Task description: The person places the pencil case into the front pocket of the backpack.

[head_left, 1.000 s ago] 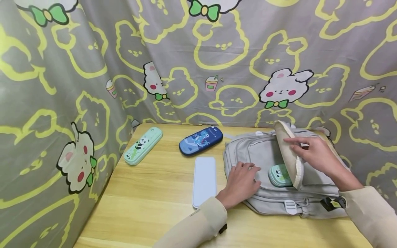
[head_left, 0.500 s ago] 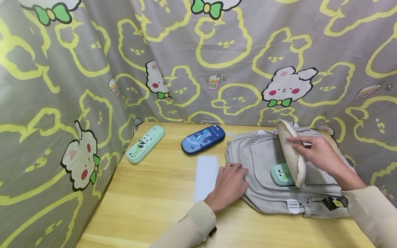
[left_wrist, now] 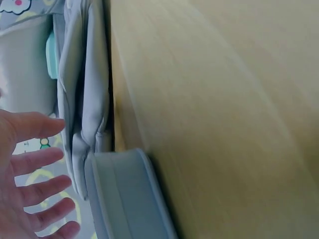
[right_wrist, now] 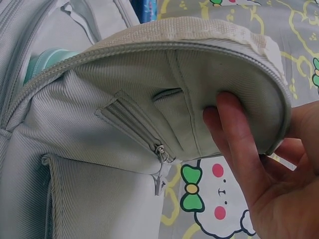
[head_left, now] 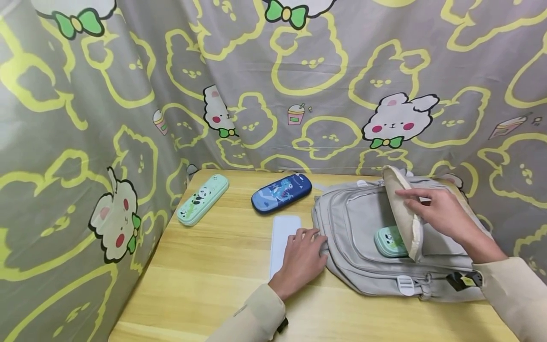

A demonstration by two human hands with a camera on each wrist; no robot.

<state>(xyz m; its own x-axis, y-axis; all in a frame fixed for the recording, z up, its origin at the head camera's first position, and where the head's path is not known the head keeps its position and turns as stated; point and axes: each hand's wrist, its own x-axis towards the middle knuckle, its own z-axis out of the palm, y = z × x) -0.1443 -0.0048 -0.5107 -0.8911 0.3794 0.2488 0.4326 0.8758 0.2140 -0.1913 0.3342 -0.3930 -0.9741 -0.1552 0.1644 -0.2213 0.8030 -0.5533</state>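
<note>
A grey backpack lies on the table at the right. My right hand pinches the edge of its front pocket flap and holds it raised; in the right wrist view the flap's lining shows, with a small zipper. A mint panda pencil case lies on the pack, partly hidden behind the flap. Left of the pack, my left hand hovers with spread fingers over a pale blue pencil case, covering part of it. In the left wrist view that case lies just past the fingertips.
At the table's back left lies another mint panda pencil case. A dark blue dinosaur pencil case sits behind the pale blue one. A patterned grey curtain hangs along the back and left of the wooden table.
My left hand has moved left, from the backpack's edge to over the pale blue pencil case. My right hand keeps holding the flap up. The head view has shifted slightly.
</note>
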